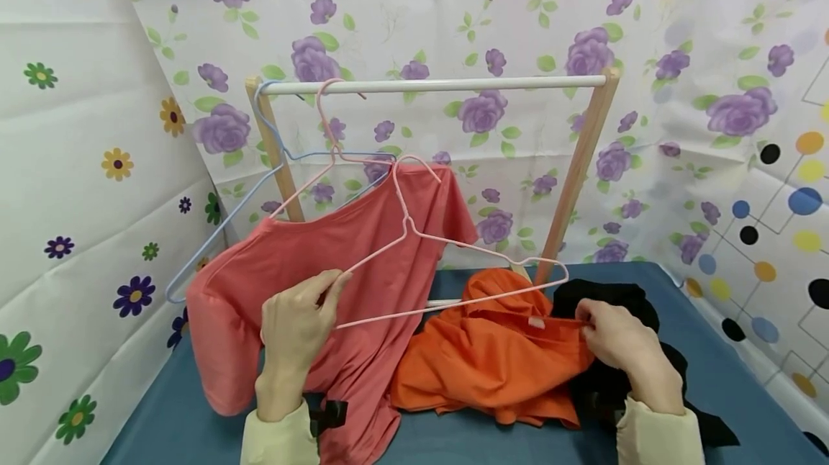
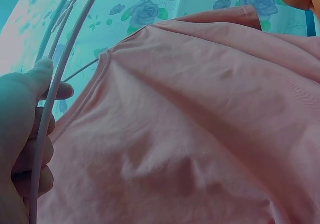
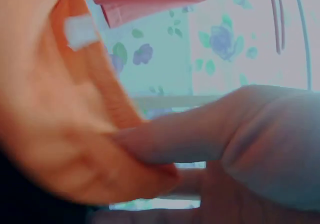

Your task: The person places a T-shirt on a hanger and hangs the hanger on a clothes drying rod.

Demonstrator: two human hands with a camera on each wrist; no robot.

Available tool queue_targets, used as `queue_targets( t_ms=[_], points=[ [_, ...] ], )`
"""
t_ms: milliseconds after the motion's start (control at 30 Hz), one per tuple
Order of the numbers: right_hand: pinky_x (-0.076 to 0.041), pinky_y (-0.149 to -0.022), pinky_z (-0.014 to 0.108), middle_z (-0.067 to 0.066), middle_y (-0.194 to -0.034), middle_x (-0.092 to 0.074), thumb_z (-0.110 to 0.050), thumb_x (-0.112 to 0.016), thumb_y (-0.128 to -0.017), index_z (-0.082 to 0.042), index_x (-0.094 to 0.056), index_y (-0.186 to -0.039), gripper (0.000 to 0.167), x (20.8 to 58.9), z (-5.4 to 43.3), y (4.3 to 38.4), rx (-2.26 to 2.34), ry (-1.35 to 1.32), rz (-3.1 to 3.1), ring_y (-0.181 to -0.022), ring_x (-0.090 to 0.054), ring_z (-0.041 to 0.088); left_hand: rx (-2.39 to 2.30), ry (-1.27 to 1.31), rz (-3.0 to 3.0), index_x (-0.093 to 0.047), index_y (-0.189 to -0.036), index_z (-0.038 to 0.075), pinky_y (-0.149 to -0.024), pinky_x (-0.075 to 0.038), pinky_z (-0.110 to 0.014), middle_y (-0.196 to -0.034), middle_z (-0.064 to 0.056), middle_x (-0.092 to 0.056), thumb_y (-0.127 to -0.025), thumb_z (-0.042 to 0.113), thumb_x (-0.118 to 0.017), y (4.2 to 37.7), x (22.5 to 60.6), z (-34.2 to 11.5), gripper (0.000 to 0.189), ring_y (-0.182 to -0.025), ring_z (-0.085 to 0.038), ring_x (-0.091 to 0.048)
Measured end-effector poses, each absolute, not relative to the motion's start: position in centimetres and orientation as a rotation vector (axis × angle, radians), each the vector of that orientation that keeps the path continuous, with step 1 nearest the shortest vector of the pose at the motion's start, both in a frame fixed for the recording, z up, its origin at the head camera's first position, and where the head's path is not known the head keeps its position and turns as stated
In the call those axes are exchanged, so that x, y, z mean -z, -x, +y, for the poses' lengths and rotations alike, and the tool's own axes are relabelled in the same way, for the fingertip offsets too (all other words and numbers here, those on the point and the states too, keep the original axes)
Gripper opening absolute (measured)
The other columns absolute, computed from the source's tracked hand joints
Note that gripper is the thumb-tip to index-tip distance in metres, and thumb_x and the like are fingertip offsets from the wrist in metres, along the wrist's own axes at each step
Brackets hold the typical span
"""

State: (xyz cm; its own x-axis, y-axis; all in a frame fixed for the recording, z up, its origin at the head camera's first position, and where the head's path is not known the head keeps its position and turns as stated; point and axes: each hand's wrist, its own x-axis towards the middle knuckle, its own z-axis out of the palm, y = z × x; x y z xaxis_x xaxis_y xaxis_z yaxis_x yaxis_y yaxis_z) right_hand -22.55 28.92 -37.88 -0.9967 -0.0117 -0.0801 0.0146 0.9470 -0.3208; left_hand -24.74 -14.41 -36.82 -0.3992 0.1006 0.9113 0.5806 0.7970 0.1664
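Note:
My left hand [image 1: 298, 317] grips one end of a pink hanger [image 1: 466, 244], which is held up in front of the rack with its hook upward. Between the thumb and fingers of my right hand [image 1: 618, 335] is the neckline edge of an orange garment [image 1: 492, 357], with a white label [image 3: 80, 32] inside. The rest of the orange garment lies crumpled on the table, below the hanger's far end. A coral pink shirt [image 1: 343, 271] hangs behind my left hand on another pink hanger [image 1: 327, 127], hooked on the rail.
A rack with a white rail [image 1: 440, 85] and wooden posts [image 1: 576, 177] stands on the blue table [image 1: 214, 422]. At the rail's left end hangs a blue hanger [image 1: 227, 213]. Black cloth [image 1: 609, 299] lies at the right. Floral sheets [image 1: 486, 19] surround the table.

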Motion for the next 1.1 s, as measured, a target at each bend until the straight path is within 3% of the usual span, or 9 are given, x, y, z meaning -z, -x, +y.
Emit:
queue_targets(
  t_ms=[167,300,433,567,867,1100],
  points=[
    [-0.045,-0.056,0.038,0.01,-0.085,-0.06,-0.015,-0.054,-0.1,-0.004,-0.058,-0.112,0.018,37.4,29.8,22.4,0.735,0.002,3.147,-0.064,-0.055,0.021,0.586,0.54,-1.971,-0.078,-0.094,0.013,-0.039,-0.039,-0.03,-0.073,-0.003,-0.071,-0.099,0.048,-0.052,24.7,36.8,-13.9,0.044,-0.044,-0.018,-0.053],
    [-0.046,-0.055,0.035,0.011,-0.085,-0.061,-0.02,-0.05,-0.103,-0.005,-0.058,-0.115,0.021,37.1,29.7,22.4,0.917,0.022,3.235,-0.06,-0.057,0.019,0.591,0.565,-1.987,-0.078,-0.096,0.013,-0.041,-0.042,-0.031,-0.077,-0.003,-0.072,-0.098,0.047,-0.056,24.7,36.9,-13.5,0.04,-0.046,-0.018,-0.057],
    [-0.045,-0.062,0.037,0.011,-0.092,-0.064,-0.024,-0.051,-0.103,-0.007,-0.061,-0.116,0.023,36.6,29.0,22.2,1.029,0.048,3.352,-0.072,-0.058,0.024,0.573,0.589,-1.99,-0.078,-0.096,0.014,-0.042,-0.043,-0.031,-0.077,-0.002,-0.072,-0.098,0.048,-0.053,24.8,37.0,-13.1,0.042,-0.048,-0.017,-0.058],
    [-0.045,-0.065,0.038,0.009,-0.092,-0.065,-0.027,-0.052,-0.102,-0.008,-0.063,-0.116,0.026,36.0,28.4,21.5,1.152,0.072,3.4,-0.078,-0.058,0.025,0.542,0.598,-1.971,-0.078,-0.094,0.013,-0.04,-0.04,-0.029,-0.068,-0.001,-0.069,-0.1,0.049,-0.05,24.8,37.1,-12.8,0.045,-0.045,-0.015,-0.055],
    [-0.041,-0.051,0.029,0.005,-0.073,-0.058,-0.036,-0.054,-0.101,-0.012,-0.066,-0.115,0.03,35.1,27.6,20.6,1.316,0.064,3.352,-0.062,-0.049,0.021,0.522,0.63,-1.909,-0.077,-0.092,0.013,-0.037,-0.027,-0.023,-0.051,0.004,-0.047,-0.1,0.045,-0.053,24.8,37.0,-12.7,0.041,-0.038,-0.01,-0.034],
    [-0.044,-0.055,0.026,0.007,-0.084,-0.062,-0.038,-0.056,-0.1,-0.008,-0.066,-0.115,0.035,35.5,27.3,21.1,1.447,0.068,3.267,-0.07,-0.052,0.021,0.548,0.737,-1.839,-0.077,-0.091,0.01,-0.038,-0.028,-0.02,-0.051,0.004,-0.048,-0.098,0.043,-0.056,24.8,36.8,-12.5,0.04,-0.037,-0.009,-0.034]
  ],
)
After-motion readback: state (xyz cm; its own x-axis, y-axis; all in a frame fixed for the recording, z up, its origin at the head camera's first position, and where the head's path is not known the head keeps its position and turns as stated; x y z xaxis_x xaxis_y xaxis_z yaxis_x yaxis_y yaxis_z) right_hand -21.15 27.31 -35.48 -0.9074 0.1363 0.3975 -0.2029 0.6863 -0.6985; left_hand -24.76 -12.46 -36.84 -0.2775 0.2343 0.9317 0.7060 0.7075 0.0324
